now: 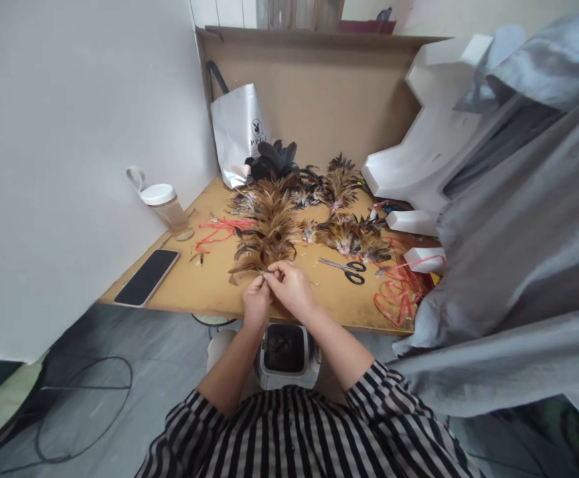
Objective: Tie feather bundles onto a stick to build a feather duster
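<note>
Bin (pixel 284 352) sitting below table (pixel 204 292) edge; left hand (pixel 256 300), right hand (pixel 289 285) meeting over near edge, fingertips of both pinching feather bundle (pixel 264 273); scissors (pixel 345 268) lying just right; feather pile (pixel 269 229) spreading beyond; phone (pixel 147 277) lying left.

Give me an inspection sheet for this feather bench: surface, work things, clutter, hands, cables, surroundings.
Surface: yellowish wooden tabletop, crowded toward the back.
Work things: brown feather bundles heaped mid-table; small brown feather tuft at the fingertips; black-handled scissors lying right of the hands.
Clutter: black smartphone at the left edge; clear jar with white lid behind it; red cords at right; white foam blocks beyond them.
Hands: left hand and right hand meet, both pinching the tuft.
Cables: black cable loop on the grey floor.
Surroundings: white wall left, brown cardboard backboard behind, grey cloth hanging right, white bin below the table edge.
</note>
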`<state>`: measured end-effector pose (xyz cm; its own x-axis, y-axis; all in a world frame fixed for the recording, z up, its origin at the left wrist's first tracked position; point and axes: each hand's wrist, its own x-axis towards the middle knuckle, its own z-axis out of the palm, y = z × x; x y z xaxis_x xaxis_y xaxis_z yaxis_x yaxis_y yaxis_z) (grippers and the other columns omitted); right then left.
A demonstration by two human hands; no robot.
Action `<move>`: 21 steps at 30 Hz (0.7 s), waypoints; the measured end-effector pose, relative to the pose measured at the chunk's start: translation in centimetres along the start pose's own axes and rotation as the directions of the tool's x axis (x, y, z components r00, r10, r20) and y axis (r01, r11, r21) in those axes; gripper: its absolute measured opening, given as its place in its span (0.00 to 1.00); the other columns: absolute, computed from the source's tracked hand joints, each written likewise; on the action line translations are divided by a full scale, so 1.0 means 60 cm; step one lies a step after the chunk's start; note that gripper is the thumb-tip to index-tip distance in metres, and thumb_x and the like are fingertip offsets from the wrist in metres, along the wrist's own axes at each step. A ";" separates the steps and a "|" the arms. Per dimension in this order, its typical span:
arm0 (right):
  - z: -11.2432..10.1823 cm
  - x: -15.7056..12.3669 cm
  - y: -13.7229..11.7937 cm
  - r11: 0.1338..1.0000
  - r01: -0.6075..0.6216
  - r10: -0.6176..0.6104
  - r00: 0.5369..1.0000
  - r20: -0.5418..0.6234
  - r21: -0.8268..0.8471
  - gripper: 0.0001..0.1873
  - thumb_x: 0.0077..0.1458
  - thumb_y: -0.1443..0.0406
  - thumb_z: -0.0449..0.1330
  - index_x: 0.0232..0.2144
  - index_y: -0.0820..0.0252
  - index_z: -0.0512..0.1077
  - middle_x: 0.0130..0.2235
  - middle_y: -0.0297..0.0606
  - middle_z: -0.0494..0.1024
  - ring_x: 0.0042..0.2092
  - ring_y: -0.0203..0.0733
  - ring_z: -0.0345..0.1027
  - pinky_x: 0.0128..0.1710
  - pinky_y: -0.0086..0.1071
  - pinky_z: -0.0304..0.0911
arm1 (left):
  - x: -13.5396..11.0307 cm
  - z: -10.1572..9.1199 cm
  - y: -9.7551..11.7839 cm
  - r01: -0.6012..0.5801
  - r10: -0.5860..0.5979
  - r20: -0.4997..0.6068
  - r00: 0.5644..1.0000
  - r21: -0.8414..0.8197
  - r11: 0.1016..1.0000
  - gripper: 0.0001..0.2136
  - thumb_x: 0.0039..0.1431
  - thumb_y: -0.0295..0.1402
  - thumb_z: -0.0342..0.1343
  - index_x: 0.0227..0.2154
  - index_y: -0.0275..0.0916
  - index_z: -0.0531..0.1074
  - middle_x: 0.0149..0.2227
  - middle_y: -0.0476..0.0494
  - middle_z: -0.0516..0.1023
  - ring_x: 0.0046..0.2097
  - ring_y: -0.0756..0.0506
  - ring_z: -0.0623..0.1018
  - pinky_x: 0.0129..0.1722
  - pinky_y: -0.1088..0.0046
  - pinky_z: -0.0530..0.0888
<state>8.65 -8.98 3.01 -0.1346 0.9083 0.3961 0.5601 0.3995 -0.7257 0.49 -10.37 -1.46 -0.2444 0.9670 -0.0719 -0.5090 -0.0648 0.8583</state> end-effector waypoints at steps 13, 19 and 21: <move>0.013 0.007 0.054 0.493 -0.385 0.433 0.886 0.163 0.780 0.15 0.41 0.57 0.62 0.18 0.59 0.62 0.15 0.26 0.62 0.16 0.28 0.49 0.16 0.24 0.43 | 0.005 -0.016 0.000 -0.007 0.007 0.009 1.000 -0.064 0.998 0.16 0.46 0.42 0.60 0.31 0.33 0.74 0.21 0.50 0.67 0.20 0.57 0.60 0.16 0.82 0.52; 0.015 0.003 0.054 0.575 -0.321 0.397 0.914 0.087 0.752 0.12 0.39 0.59 0.64 0.21 0.61 0.68 0.19 0.28 0.68 0.21 0.30 0.56 0.23 0.25 0.53 | 0.004 -0.015 0.000 -0.016 0.016 0.002 1.000 -0.108 0.994 0.20 0.49 0.48 0.55 0.32 0.34 0.73 0.26 0.45 0.72 0.22 0.56 0.64 0.17 0.81 0.54; 0.019 0.004 0.051 0.631 -0.285 0.347 0.935 0.066 0.721 0.11 0.40 0.59 0.63 0.22 0.62 0.70 0.23 0.31 0.72 0.25 0.32 0.62 0.29 0.27 0.57 | 0.003 -0.015 0.000 -0.010 0.012 0.016 1.000 -0.093 0.996 0.18 0.48 0.46 0.57 0.31 0.34 0.73 0.25 0.46 0.71 0.22 0.56 0.64 0.17 0.81 0.54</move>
<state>9.39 -7.39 0.21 0.0148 0.9966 0.0815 -0.1976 0.0828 -0.9768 -0.33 -10.41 -1.92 -0.2369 0.9701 -0.0536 -0.5814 -0.0974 0.8077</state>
